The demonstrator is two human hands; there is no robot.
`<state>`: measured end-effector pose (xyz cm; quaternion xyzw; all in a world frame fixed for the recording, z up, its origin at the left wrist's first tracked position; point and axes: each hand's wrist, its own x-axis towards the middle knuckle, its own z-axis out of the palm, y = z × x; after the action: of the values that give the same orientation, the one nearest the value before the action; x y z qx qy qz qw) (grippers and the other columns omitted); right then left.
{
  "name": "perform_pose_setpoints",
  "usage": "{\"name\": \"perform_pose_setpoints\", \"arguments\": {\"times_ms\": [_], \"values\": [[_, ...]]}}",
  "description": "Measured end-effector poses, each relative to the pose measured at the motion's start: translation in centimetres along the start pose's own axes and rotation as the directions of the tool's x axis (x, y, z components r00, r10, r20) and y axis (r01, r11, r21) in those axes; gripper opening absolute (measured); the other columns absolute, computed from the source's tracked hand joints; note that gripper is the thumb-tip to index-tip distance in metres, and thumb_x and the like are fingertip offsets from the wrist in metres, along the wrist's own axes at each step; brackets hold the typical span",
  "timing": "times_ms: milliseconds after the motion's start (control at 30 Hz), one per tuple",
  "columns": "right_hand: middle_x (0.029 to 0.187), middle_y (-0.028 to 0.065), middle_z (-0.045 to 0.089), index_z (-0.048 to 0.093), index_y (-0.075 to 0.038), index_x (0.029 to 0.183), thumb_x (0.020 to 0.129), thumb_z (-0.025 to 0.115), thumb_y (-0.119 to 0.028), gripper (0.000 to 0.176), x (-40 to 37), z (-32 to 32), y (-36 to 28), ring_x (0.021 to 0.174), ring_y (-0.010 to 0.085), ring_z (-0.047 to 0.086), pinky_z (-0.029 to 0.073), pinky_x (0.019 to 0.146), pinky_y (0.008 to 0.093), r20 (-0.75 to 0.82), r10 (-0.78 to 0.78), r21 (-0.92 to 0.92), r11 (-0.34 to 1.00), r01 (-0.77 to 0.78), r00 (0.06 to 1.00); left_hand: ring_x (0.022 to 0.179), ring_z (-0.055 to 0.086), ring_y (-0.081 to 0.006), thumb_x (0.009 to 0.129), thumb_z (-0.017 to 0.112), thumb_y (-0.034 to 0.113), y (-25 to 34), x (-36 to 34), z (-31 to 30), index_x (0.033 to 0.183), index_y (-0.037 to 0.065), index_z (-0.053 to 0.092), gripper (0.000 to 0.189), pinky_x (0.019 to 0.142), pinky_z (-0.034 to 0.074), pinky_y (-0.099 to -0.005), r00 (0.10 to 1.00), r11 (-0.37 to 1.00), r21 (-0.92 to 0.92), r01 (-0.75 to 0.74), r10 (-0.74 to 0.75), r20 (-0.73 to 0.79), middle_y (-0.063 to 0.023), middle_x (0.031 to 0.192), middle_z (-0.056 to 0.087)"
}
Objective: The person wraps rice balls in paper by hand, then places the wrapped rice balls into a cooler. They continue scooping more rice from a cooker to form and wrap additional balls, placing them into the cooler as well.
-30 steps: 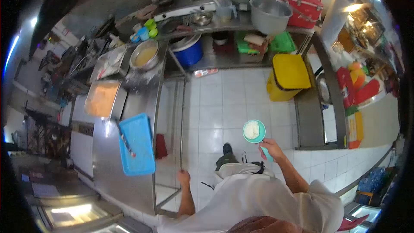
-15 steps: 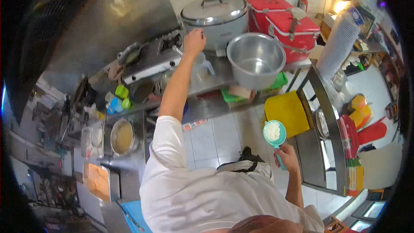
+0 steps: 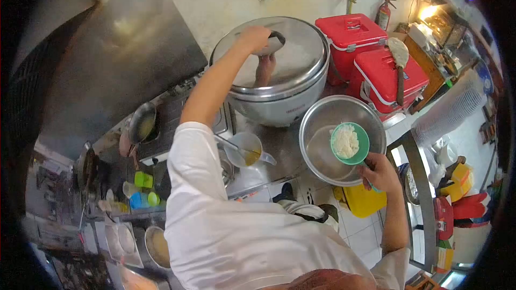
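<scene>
My left hand (image 3: 257,40) reaches out over the large rice cooker (image 3: 290,104), its fingers closed at the dark handle of the shiny metal lid (image 3: 301,59). The lid sits over the cooker's top and mirrors the hand. In my right hand (image 3: 380,173) is the handle of a green scoop (image 3: 363,153) heaped with white rice (image 3: 345,140). That scoop is held over the near right side of a wide metal pot (image 3: 313,153), just right of the cooker.
Two red cooler boxes (image 3: 352,31) stand right of the cooker, a flat paddle (image 3: 399,53) lying on the nearer one. Left of the pot is a clear jug (image 3: 252,142) with yellow liquid. A frying pan (image 3: 144,121) rests on the stove. Stacked cups (image 3: 451,107) lean at the right.
I have come closer to the cooker. My left hand has moved from in front of it up to the lid handle, and my right hand has brought the scoop over the pot.
</scene>
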<state>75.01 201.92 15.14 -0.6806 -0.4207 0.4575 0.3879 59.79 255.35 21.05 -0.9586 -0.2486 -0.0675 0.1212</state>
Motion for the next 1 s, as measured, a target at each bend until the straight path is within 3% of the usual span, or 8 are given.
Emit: {"name": "perform_pose_setpoints", "arguments": {"times_ms": [133, 200, 267, 533, 733, 833, 933, 1000], "values": [[0.06, 0.0024, 0.058, 0.065, 0.006, 0.096, 0.084, 0.059, 0.003, 0.014, 3.6, -0.9, -4.1, 0.045, 0.0111, 0.057, 0.044, 0.043, 0.0269, -0.004, -0.052, -0.053, 0.997, 0.052, 0.999, 0.093, 0.069, -0.0407, 0.077, 0.068, 0.012, -1.8, 1.8, -0.3, 0.09, -0.002, 0.072, 0.02, 0.079, 0.056, -0.0492, 0.982, 0.977, 0.096, -0.188, 0.187, 0.021, -0.0232, 0.095, 0.071], [0.061, 0.0031, 0.06, 0.068, 0.001, 0.108, 0.084, 0.062, -0.002, 0.025, 5.6, -2.5, -5.8, 0.048, 0.0111, 0.058, 0.046, 0.045, 0.0279, 0.04, 0.039, -0.102, 0.994, -0.035, 0.998, 0.092, 0.069, -0.0405, 0.077, 0.069, 0.012, -3.4, 3.4, 0.5, 0.091, -0.001, 0.072, 0.02, 0.078, 0.056, -0.0488, 0.968, 0.964, 0.092, -0.249, 0.246, 0.04, -0.0228, 0.094, 0.071], [0.062, 0.0034, 0.061, 0.07, -0.001, 0.113, 0.085, 0.064, -0.005, 0.028, 7.2, -3.2, -8.3, 0.049, 0.0102, 0.058, 0.047, 0.046, 0.0279, 0.072, 0.157, -0.196, 0.971, -0.14, 0.985, 0.092, 0.068, -0.0396, 0.079, 0.069, 0.014, -4.3, 4.0, 0.8, 0.097, 0.002, 0.071, 0.022, 0.078, 0.055, -0.0487, 0.96, 0.958, 0.09, -0.272, 0.264, 0.09, -0.0205, 0.094, 0.071], [0.064, 0.0046, 0.064, 0.07, 0.002, 0.106, 0.086, 0.067, -0.005, 0.021, 13.6, -6.0, -12.5, 0.047, 0.0116, 0.061, 0.049, 0.046, 0.027, 0.201, 0.192, -0.465, 0.882, -0.079, 0.961, 0.075, 0.069, -0.036, 0.074, 0.071, 0.02, -5.4, 5.6, -5.6, 0.093, 0.0, 0.074, 0.028, 0.072, 0.053, -0.0463, 0.909, 0.953, -0.089, -0.291, 0.304, 0.287, -0.0241, 0.083, 0.071], [0.06, 0.0034, 0.059, 0.068, 0.001, 0.113, 0.088, 0.064, -0.002, 0.025, 19.2, -5.8, -12.4, 0.043, 0.0114, 0.057, 0.048, 0.044, 0.0271, 0.21, -0.039, -0.381, 0.917, 0.118, 0.977, 0.07, 0.068, -0.0339, 0.076, 0.071, 0.022, -9.0, 7.6, -8.2, 0.095, -0.002, 0.074, 0.03, 0.068, 0.053, -0.0421, 0.888, 0.939, -0.17, -0.299, 0.339, 0.31, -0.0215, 0.08, 0.071], [0.069, 0.011, 0.065, 0.067, -0.001, 0.118, 0.091, 0.065, -0.007, 0.028, 22.7, -4.5, -15.0, 0.058, 0.0188, 0.066, 0.055, 0.058, 0.0336, 0.161, 0.024, -0.523, 0.85, 0.064, 0.987, 0.072, 0.069, -0.0313, 0.077, 0.071, 0.022, -9.7, 8.1, -8.8, 0.097, -0.002, 0.073, 0.032, 0.068, 0.053, -0.0411, 0.876, 0.938, -0.192, -0.288, 0.339, 0.344, -0.0215, 0.082, 0.072], [0.091, 0.0198, 0.071, 0.067, -0.002, 0.118, 0.093, 0.065, -0.019, 0.03, 28.7, -3.7, -12.2, 0.085, 0.0272, 0.071, 0.056, 0.079, 0.0415, 0.28, -0.377, -0.73, 0.513, 0.451, 0.883, 0.074, 0.069, -0.0287, 0.078, 0.072, 0.023, -10.2, 8.4, -9.1, 0.099, -0.002, 0.073, 0.033, 0.069, 0.054, -0.0393, 0.874, 0.945, -0.191, -0.266, 0.32, 0.367, -0.0191, 0.084, 0.073], [0.105, 0.0203, 0.07, 0.068, -0.004, 0.117, 0.093, 0.065, -0.024, 0.031, 32.2, -1.9, -12.1, 0.099, 0.0299, 0.068, 0.053, 0.089, 0.0438, 0.297, -0.467, -0.738, 0.441, 0.51, 0.833, 0.074, 0.07, -0.0279, 0.078, 0.072, 0.023, -10.3, 8.5, -9.4, 0.099, -0.003, 0.073, 0.033, 0.069, 0.054, -0.0388, 0.87, 0.944, -0.208, -0.255, 0.318, 0.378, -0.0179, 0.084, 0.074]]}}
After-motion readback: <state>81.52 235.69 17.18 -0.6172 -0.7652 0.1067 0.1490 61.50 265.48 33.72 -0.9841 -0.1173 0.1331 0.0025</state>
